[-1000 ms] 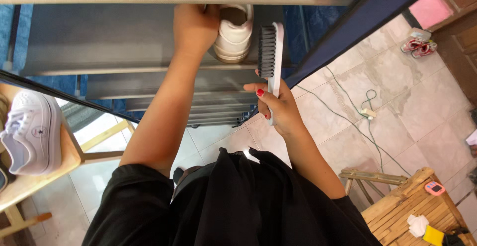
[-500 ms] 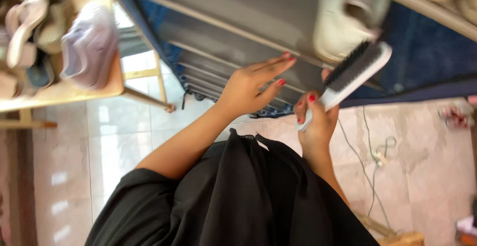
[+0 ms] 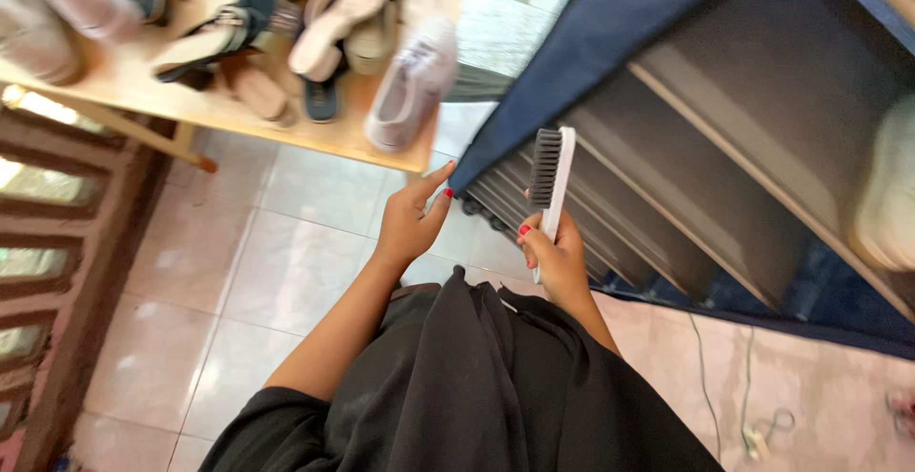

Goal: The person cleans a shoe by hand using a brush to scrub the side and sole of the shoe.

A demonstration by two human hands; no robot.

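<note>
My right hand grips the white handle of a scrub brush with dark bristles, held upright in front of the grey shoe rack. My left hand is empty with fingers loosely apart, hovering below the edge of a wooden table. On that table lie a white sneaker, beige sandals and several other shoes. A cream shoe rests on a rack shelf at the far right, blurred.
A dark blue fabric cover hangs open at the rack's left side. Pale floor tiles lie below. A green cord with a plug trails on the floor at lower right. A brown barred frame stands at left.
My view has swung left from the rack to the shoe table. My left hand has let go of the cream shoe on the shelf and drawn back toward me. The brush stays in my right hand.
</note>
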